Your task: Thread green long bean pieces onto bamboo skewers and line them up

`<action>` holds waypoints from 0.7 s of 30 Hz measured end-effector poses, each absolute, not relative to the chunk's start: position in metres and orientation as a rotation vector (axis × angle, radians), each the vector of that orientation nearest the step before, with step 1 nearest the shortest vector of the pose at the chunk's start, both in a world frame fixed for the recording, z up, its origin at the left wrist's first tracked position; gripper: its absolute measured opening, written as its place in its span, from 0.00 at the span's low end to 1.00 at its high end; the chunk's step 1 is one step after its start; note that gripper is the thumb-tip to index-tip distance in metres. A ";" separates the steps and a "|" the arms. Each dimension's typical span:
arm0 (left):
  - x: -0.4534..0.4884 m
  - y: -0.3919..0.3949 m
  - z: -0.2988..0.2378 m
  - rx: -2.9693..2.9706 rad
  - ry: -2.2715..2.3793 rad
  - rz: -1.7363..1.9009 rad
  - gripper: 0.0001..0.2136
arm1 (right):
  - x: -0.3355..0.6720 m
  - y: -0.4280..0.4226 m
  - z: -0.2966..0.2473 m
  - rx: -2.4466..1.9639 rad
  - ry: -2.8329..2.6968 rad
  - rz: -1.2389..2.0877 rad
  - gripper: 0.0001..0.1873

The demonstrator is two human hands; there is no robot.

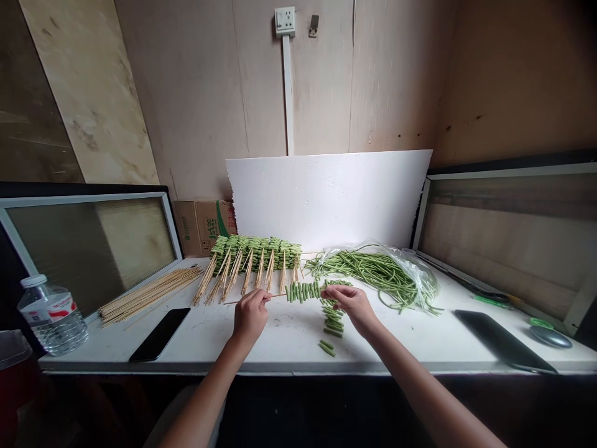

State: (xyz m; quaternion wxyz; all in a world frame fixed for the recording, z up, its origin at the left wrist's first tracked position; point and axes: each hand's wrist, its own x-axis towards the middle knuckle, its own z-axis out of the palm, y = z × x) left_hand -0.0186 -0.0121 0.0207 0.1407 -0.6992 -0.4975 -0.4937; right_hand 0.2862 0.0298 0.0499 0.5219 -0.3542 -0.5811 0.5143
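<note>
My left hand is closed round a thin bamboo skewer, which runs to the right, roughly level. Several short green bean pieces sit side by side along it. At the skewer's right end my right hand pinches a bean piece with thumb and fingertips. Below that hand, loose cut bean pieces lie in a column on the white table. Behind my left hand stands a stack of finished-looking bean skewers, their bare stick ends pointing towards me.
Long green beans spill from a clear plastic bag. Bare skewers, a black phone and a water bottle are at left. A dark flat slab and a computer mouse lie right. A white foam board stands behind.
</note>
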 end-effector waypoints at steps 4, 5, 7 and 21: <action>-0.017 -0.013 0.022 -2.036 -1.419 -1.455 0.16 | 0.284 0.027 0.051 -0.854 -1.376 1.229 0.20; -0.017 -0.013 0.022 -2.039 -1.417 -1.463 0.16 | 0.284 0.027 0.051 -0.852 -1.377 1.229 0.21; -0.016 -0.014 0.023 -2.035 -1.421 -1.485 0.15 | 0.283 0.027 0.051 -0.849 -1.372 1.226 0.21; -0.012 -0.012 0.022 -2.063 -1.444 -1.557 0.17 | 0.276 0.030 0.047 -0.841 -1.299 1.153 0.23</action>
